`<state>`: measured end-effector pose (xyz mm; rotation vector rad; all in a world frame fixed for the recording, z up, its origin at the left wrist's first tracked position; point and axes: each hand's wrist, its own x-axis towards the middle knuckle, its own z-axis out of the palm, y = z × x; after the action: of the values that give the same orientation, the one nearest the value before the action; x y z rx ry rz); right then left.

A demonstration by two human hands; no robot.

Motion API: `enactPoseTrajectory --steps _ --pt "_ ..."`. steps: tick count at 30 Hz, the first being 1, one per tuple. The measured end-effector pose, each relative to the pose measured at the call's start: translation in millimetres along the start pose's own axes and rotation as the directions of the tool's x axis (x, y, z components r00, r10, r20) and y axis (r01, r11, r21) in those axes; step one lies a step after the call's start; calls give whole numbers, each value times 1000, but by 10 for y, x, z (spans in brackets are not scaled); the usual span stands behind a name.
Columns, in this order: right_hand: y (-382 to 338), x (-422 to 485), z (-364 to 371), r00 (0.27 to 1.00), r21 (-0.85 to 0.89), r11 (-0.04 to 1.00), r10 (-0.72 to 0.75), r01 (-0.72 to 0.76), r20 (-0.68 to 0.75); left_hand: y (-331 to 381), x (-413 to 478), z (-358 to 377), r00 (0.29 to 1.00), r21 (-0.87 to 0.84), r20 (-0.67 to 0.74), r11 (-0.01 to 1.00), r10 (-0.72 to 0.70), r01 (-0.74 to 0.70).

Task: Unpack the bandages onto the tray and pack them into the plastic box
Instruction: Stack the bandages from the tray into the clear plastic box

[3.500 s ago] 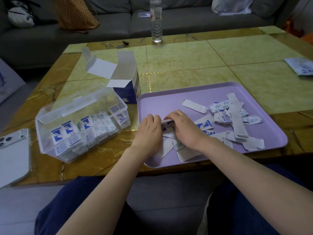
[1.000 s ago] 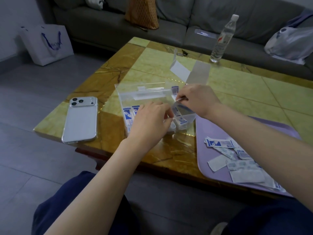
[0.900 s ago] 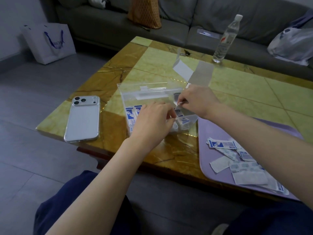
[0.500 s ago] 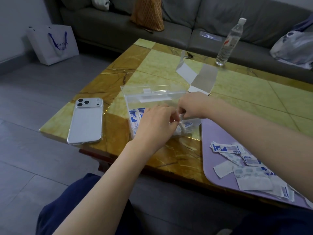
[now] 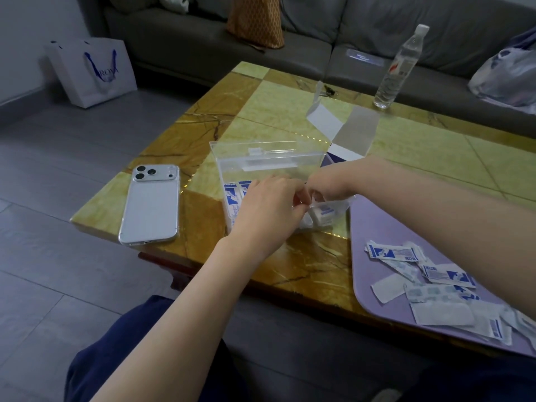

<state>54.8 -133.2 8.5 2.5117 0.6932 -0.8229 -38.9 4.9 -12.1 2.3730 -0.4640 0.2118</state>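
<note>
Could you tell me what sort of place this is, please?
Probably a home living room: a grey sofa runs behind a low tiled table, and a white bag stands on the floor by the wall.

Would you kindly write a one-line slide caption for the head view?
Left hand and right hand reach into the open plastic box of packed bandages; loose bandages lie on the purple tray.

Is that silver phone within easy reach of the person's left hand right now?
Probably yes. The phone lies flat on the table just left of the plastic box, and nothing stands between it and the left hand. That hand is over the box, though, close against the right hand.
</note>
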Motion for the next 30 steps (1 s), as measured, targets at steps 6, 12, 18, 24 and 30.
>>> enactPoseTrajectory --steps 6,12,18,24,30 --pt "-12 59 17 998 8 999 53 -53 30 -5 3 0 1000 1 -10 1000 9 -9" --pt "-20 -153 -73 982 121 989 107 -88 -157 -9 13 18 1000 22 -14 1000 19 -19" --pt "-50 -492 135 798 220 974 173 -52 -577 48 41 85 998 120 -36 992 44 -39" --pt "-46 -775 821 344 359 930 311 82 -886 318 32 349 961 116 -123 966 246 -233" --pt "409 -896 1635 448 657 742 637 -136 -627 552 7 723 939 121 115 934 324 -337"
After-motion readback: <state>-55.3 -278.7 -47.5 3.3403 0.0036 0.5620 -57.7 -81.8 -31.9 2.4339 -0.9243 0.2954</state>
